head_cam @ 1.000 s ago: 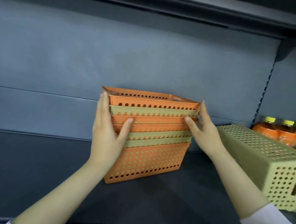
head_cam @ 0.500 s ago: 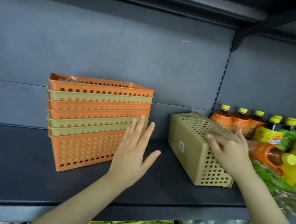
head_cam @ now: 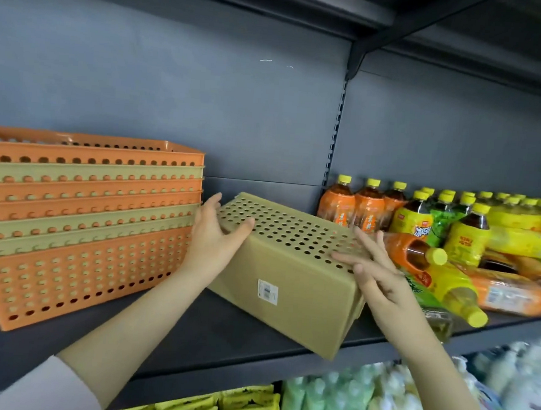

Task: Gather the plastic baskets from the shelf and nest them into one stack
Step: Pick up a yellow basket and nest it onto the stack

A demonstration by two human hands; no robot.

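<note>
Left hand (head_cam: 215,244) grips the tilted olive basket (head_cam: 289,289) (solid base toward camera); right hand (head_cam: 376,274), fingers straight, presses its opposite end. Nested stack (head_cam: 85,224) stands left of both.

Nested stack (head_cam: 102,207), seven baskets: four orange baskets (head_cam: 81,281), three green baskets (head_cam: 72,175). One loose green basket (head_cam: 289,289). Two hands: left hand (head_cam: 212,242), right hand (head_cam: 376,271). Three upright orange-labelled bottles (head_cam: 336,206); other bottles (head_cam: 465,233) uncountable.

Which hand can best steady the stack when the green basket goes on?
Likely left hand: it holds the green basket nearest the stack; right hand touches its far end, by bottles.
</note>
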